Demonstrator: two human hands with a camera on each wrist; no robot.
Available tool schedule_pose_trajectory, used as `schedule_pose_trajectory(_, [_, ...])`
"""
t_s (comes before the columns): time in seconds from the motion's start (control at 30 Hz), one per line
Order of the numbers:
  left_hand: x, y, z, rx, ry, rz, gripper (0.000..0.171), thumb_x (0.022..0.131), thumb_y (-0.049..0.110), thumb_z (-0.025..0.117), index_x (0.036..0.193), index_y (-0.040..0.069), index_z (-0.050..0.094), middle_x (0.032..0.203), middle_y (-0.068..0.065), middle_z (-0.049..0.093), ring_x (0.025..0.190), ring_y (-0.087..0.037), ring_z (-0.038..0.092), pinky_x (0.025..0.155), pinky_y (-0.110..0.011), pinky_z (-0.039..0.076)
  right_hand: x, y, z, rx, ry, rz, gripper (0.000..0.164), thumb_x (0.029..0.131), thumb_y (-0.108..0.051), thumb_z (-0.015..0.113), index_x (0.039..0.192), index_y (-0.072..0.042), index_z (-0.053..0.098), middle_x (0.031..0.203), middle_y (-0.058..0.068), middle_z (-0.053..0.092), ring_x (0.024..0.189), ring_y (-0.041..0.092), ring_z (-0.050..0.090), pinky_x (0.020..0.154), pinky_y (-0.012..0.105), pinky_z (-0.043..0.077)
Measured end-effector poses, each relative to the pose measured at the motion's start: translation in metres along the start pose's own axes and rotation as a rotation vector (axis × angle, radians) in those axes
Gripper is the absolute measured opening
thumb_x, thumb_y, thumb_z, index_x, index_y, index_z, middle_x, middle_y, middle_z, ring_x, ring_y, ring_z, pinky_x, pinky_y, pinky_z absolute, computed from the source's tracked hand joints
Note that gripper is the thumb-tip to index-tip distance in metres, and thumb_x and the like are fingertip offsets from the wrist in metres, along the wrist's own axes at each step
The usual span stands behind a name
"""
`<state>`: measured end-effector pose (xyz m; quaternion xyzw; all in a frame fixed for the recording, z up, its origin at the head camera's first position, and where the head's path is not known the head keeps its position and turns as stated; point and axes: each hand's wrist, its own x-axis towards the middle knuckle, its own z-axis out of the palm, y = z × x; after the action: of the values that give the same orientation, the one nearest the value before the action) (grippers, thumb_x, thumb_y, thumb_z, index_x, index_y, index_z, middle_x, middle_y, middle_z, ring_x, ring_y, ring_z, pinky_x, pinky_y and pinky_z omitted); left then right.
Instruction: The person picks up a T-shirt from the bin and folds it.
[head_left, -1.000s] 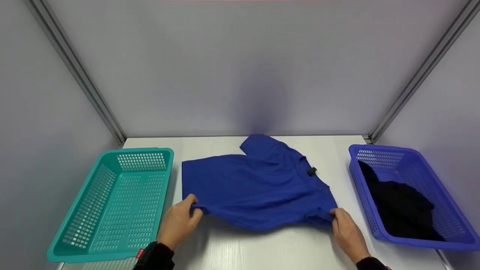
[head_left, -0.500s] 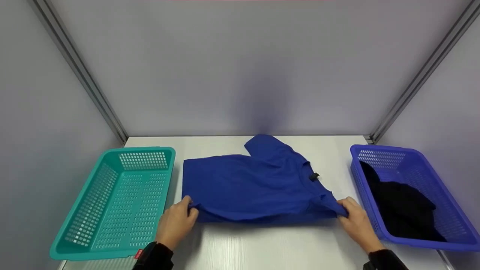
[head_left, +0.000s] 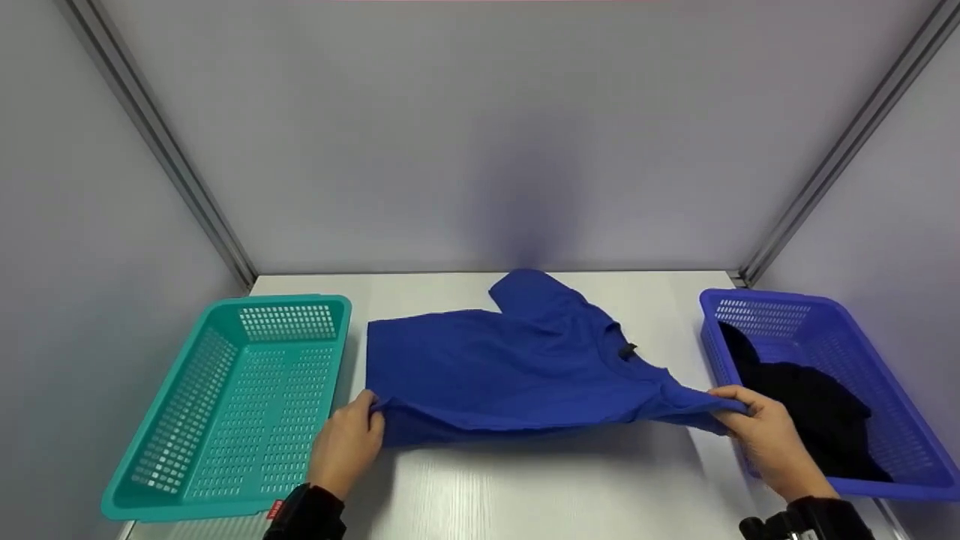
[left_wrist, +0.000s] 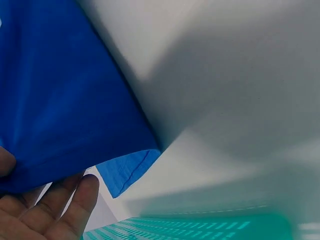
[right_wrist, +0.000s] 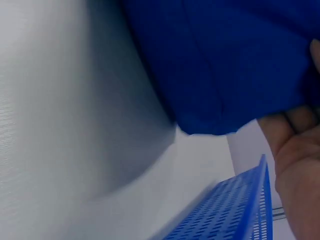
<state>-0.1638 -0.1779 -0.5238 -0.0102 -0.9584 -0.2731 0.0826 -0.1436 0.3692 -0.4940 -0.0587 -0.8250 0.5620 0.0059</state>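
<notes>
A blue T-shirt [head_left: 495, 360] lies sideways on the white table, its hem to the left and its neckline with a dark tag to the right. Its near edge is lifted off the table. My left hand [head_left: 346, 444] pinches the near hem corner, thumb on top in the left wrist view, where the hem [left_wrist: 75, 155] hangs in a fold. The near sleeve is between the thumb and fingers of my right hand [head_left: 772, 439], stretched out to the right. In the right wrist view the sleeve cloth [right_wrist: 215, 70] hangs above the table.
A green plastic basket [head_left: 225, 511] stands on the left with nothing in it. On the right is a purple-blue basket [head_left: 892, 390] holding black cloth [head_left: 810, 420]; my right hand is at its near-left rim. Grey panels [head_left: 480, 135] enclose the table's back and sides.
My right hand has moved to the right, first letting the near shoulder area rise, then pulling the sleeve out straight. My left hand has shifted slightly left with the hem.
</notes>
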Motion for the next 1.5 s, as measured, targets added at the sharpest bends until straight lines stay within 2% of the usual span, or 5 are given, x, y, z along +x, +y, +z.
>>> schedule_pose_trajectory(0.23, [0.001,-0.001,-0.006,-0.011,0.041,0.003,0.004,0.085,0.011,0.056,0.088,0.008,0.056,0.068,-0.004,0.057,0.054,-0.016,0.048,0.046,-0.035,0.038,0.005,-0.014,0.006,0.146,-0.033,0.01,0.037,0.084,-0.022,0.07,0.105,0.003,0.055,0.091,0.004,0.064,0.072,0.015,0.059,0.06,0.029,0.05])
schedule_pose_trajectory(0.57, [0.007,0.001,-0.006,0.023,-0.006,-0.035,0.005,0.087,0.011,0.057,0.089,0.007,0.059,0.069,-0.007,0.06,0.054,-0.018,0.052,0.045,-0.036,0.038,0.024,-0.026,0.018,0.189,-0.034,-0.254,0.027,0.086,-0.003,0.064,0.106,0.01,0.051,0.092,0.017,0.065,0.079,0.016,0.062,0.07,0.028,0.052])
schedule_pose_trajectory(1.2, [0.024,0.009,0.021,0.317,0.078,0.009,0.015,0.08,0.005,0.063,0.093,-0.003,0.059,0.083,-0.02,0.06,0.071,-0.041,0.059,0.051,-0.052,0.047,0.058,-0.028,0.04,-0.14,0.087,-0.149,0.029,0.096,-0.015,0.051,0.12,0.001,0.047,0.115,0.02,0.061,0.103,0.019,0.057,0.082,0.019,0.042])
schedule_pose_trajectory(1.37, [0.018,0.013,0.038,0.443,0.13,0.117,0.049,0.071,0.009,0.071,0.116,-0.001,0.054,0.103,-0.022,0.052,0.087,-0.041,0.051,0.057,-0.047,0.047,0.056,-0.018,0.05,-0.382,0.155,-0.119,0.038,0.095,-0.009,0.047,0.13,-0.001,0.039,0.132,0.024,0.047,0.115,0.039,0.05,0.09,0.044,0.043])
schedule_pose_trajectory(1.5, [0.012,0.019,0.05,0.452,0.023,0.285,0.033,0.074,0.01,0.069,0.104,0.002,0.061,0.102,-0.018,0.052,0.089,-0.037,0.049,0.066,-0.046,0.046,0.049,-0.002,0.066,-0.547,0.122,-0.245,0.034,0.091,-0.004,0.052,0.125,-0.002,0.049,0.121,0.028,0.054,0.099,0.043,0.056,0.082,0.053,0.043])
